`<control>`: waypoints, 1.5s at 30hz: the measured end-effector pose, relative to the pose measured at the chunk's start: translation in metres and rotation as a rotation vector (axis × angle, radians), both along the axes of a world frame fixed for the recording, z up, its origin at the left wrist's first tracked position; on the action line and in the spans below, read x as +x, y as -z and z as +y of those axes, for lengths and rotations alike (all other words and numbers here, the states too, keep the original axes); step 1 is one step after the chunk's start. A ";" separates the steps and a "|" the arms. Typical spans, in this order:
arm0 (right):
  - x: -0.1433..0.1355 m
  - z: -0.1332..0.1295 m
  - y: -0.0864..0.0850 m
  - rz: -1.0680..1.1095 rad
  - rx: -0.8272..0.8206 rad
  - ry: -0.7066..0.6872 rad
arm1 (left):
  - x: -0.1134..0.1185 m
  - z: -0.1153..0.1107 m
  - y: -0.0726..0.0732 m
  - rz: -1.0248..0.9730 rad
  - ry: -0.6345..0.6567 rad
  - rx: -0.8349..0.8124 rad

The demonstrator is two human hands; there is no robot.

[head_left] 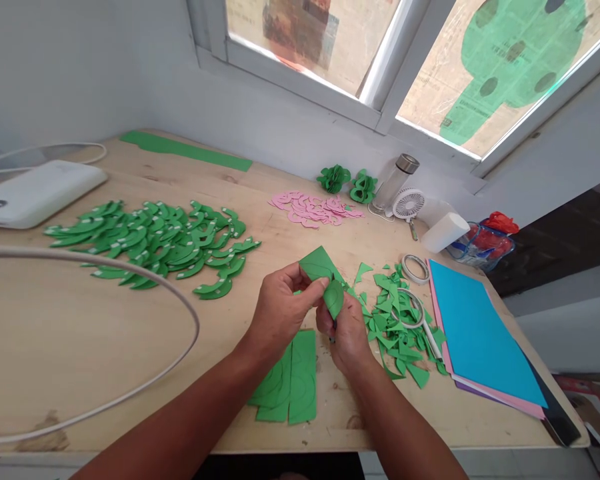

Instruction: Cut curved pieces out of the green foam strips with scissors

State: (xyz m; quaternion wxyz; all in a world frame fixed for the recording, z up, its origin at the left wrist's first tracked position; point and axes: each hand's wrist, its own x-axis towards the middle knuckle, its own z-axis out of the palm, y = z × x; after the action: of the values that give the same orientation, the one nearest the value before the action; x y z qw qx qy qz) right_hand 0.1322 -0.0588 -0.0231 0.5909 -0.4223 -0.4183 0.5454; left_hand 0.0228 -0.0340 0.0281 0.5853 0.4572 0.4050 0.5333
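My left hand (285, 300) pinches a green paper piece (320, 263) with pencil curves drawn on it, thumb on top. My right hand (347, 327) is closed just to the right, under a curled flap of the same paper. Only small dark parts of a tool, apparently scissors, show at its fingers; the rest is hidden. Below the hands lie green paper rectangles (303, 387) with drawn curves. Green scraps (397, 333) are heaped to the right, with a white-handled magnifying glass (433, 341) among them.
Curved green cutouts (155, 240) spread at left, near a white power bank (40, 193) and a looping white cable (187, 300). Pink cutouts (310, 208), a bottle (397, 180) and a small fan (409, 203) stand behind. Blue sheets (485, 327) and a tape roll (415, 269) are at right.
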 end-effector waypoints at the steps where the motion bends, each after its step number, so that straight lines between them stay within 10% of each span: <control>1: 0.000 0.000 0.001 0.003 0.002 0.001 | 0.000 0.000 0.000 -0.001 0.002 -0.001; 45: -0.007 -0.001 -0.004 -0.072 -0.078 0.124 | -0.001 0.000 -0.001 -0.003 0.028 -0.060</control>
State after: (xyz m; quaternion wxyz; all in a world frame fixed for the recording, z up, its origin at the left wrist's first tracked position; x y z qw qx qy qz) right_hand 0.1253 -0.0601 -0.0192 0.5911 -0.4895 -0.3909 0.5081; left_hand 0.0218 -0.0335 0.0290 0.6067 0.4443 0.4136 0.5133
